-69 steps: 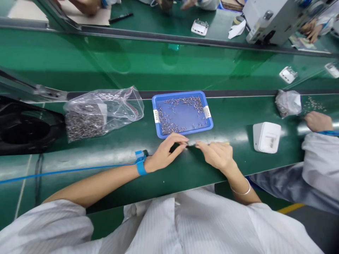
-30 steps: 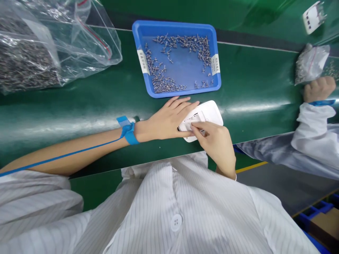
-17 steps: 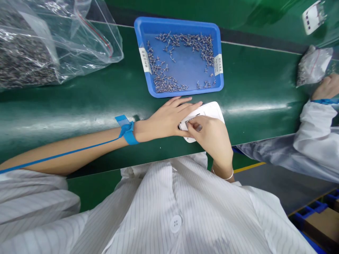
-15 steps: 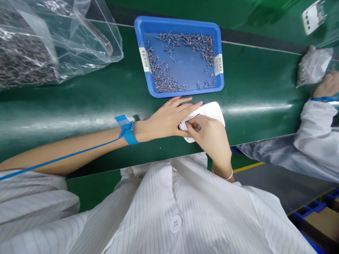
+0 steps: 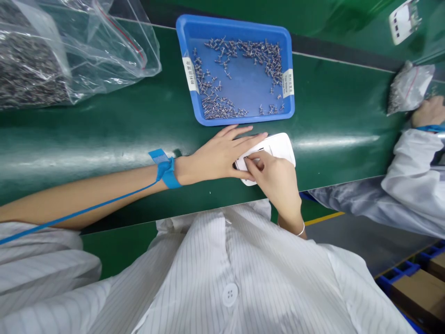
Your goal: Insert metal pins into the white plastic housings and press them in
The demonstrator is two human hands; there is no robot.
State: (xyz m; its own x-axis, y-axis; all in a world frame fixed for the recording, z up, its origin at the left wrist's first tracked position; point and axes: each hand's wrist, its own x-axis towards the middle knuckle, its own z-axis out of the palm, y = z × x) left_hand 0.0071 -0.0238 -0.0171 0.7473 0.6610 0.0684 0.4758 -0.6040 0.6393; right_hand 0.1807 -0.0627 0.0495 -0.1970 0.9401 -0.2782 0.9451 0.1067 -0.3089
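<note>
- Closest, a white striped coat (image 5: 194,278) with one large button (four-holed, by the look of it) fills the bottom edge.
- The right hand (image 5: 278,181), a pale bracelet (image 5: 301,229) at its wrist, has thumb and forefinger pinched together against the casing; whether a small piece sits between the tips, I cannot tell.
- Under both hands, the white casing (image 5: 283,148) lies at a slant on the green table (image 5: 340,157), partly covered by them.
- The left hand (image 5: 217,157) is spread flat, fingers extended across the casing's left end and thumb along its near side; a blue strap (image 5: 170,176) rings that wrist.
- Just beyond the left fingertips stands the blue tray (image 5: 241,81), with small metal pieces (image 5: 217,109) strewn along its sides.
- To the left of the tray, a large clear bag (image 5: 34,69) holds many more.
- Far right, a co-worker's hand (image 5: 427,112) is beside a smaller bag (image 5: 406,88).
- Farthest off, another white unit (image 5: 401,23).
</note>
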